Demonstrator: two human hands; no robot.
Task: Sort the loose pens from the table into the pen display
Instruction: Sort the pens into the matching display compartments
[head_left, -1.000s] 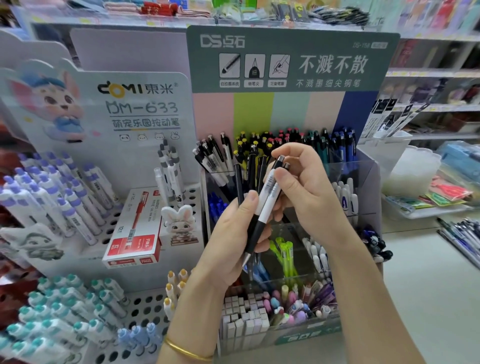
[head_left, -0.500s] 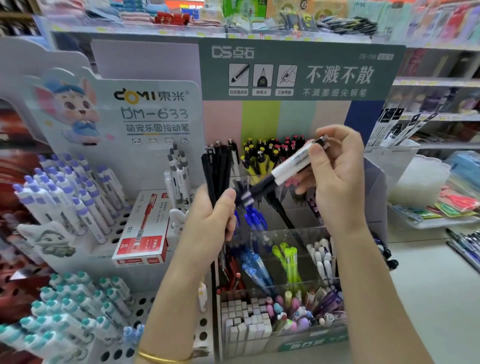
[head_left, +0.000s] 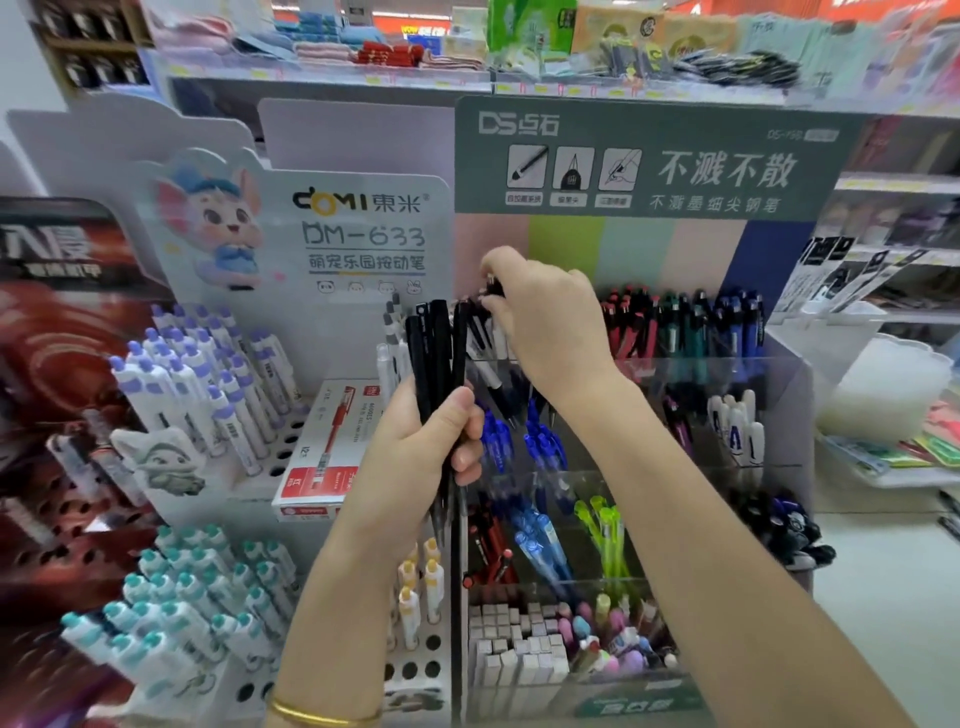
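Note:
My left hand (head_left: 426, 447) grips a bundle of black pens (head_left: 434, 353) upright in front of the tiered clear pen display (head_left: 779, 374). My right hand (head_left: 545, 322) reaches over the display's top row at its left end and pinches the black top of a pen (head_left: 493, 288) that stands among the black-and-white pens there. Most of that pen is hidden by my hand. Red, green and blue pens (head_left: 685, 322) fill the rest of the top row.
A white DOMI display (head_left: 358, 234) with purple-capped pens (head_left: 208, 374) and teal-capped pens (head_left: 202, 597) stands on the left. A red-and-white pen box (head_left: 327, 452) leans on it. Loose pens (head_left: 948, 514) lie on the table at the far right, beside a plastic tub (head_left: 883, 384).
My right hand has carried the black-and-white pen up and left from mid-air to the left end of the display's top row. My left hand still grips the black bundle.

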